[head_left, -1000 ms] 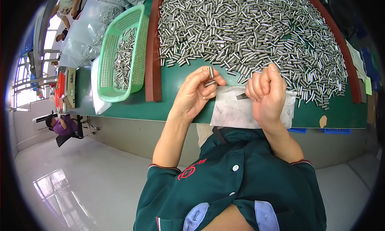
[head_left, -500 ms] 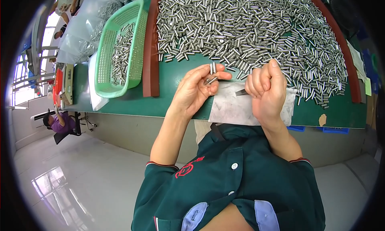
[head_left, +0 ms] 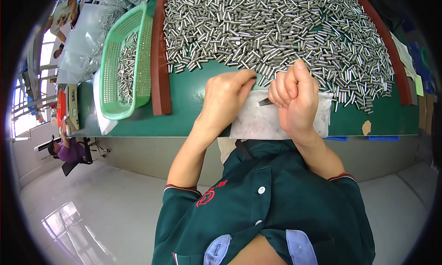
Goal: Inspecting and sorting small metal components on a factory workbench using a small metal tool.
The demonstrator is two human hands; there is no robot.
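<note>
Short shiny metal pins lie in a wide heap over the far part of the green table. At the heap's near edge my left hand is turned back-up, its fingers bent and closed; whatever they hold is hidden beneath. Beside it my right hand is raised in a fist with the thumb up. Out of that fist, toward the left, pokes a dark flat metal tool; the rest of it is covered by the fingers. A smudged white cloth lies on the table under both hands.
Red-brown rails border the heap on left and right. Left of them stands a green mesh basket with pins in it, near clear bags of pins and a scale. A person in purple sits far left.
My left hand has rolled from palm-up, with several pins showing in its fingers, to back-up at the heap's edge. My right hand keeps its fist round the tool; the whole view has shifted slightly.
</note>
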